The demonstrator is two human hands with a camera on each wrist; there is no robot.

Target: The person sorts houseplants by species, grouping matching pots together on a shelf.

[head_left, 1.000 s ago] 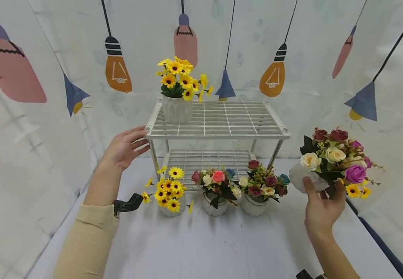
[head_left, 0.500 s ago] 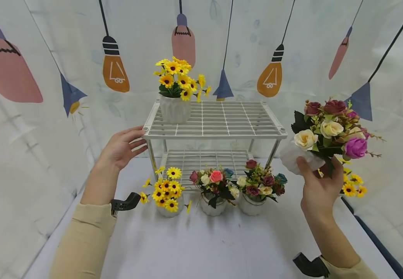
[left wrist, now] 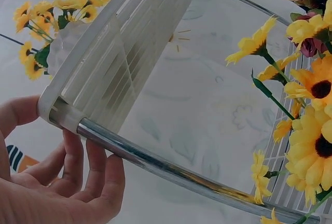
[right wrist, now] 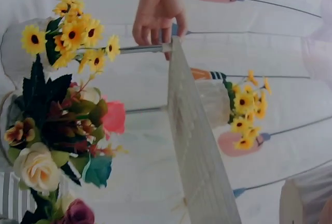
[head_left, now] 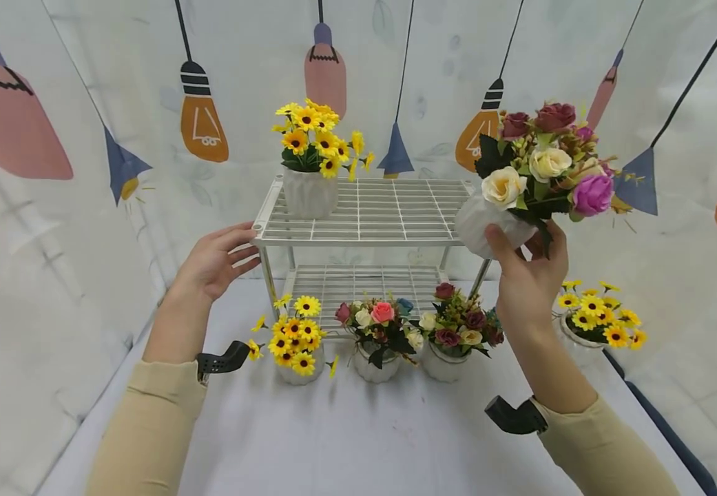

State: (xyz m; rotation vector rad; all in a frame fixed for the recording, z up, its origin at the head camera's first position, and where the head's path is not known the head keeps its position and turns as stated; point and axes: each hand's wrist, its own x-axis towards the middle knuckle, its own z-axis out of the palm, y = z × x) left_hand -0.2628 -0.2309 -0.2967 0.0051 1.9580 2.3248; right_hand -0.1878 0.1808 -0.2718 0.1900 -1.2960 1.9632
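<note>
A white two-tier wire shelf (head_left: 395, 213) stands mid-table. My left hand (head_left: 218, 262) holds its near left top corner, fingers against the metal leg (left wrist: 171, 169) just below. My right hand (head_left: 528, 279) grips a white flower pot (head_left: 488, 224) of cream, dark red and purple roses (head_left: 550, 162). It is raised and tilted over the shelf's right end, whose corner it hides. In the right wrist view, only part of the held pot (right wrist: 306, 198) shows at the lower right edge. A pot of yellow sunflowers (head_left: 311, 193) sits on the top tier at the left.
In front of the shelf stand a sunflower pot (head_left: 299, 368), a mixed rose pot (head_left: 377, 365) and another rose pot (head_left: 445, 362). Another sunflower pot (head_left: 581, 344) is at the right, beyond my right forearm. A lamp-patterned cloth (head_left: 209, 207) hangs behind the white table (head_left: 358, 441).
My right hand has carried the rose pot up and left, from beside the shelf to over its right end. The right sunflower pot has come into fuller view. My left hand stays at the corner.
</note>
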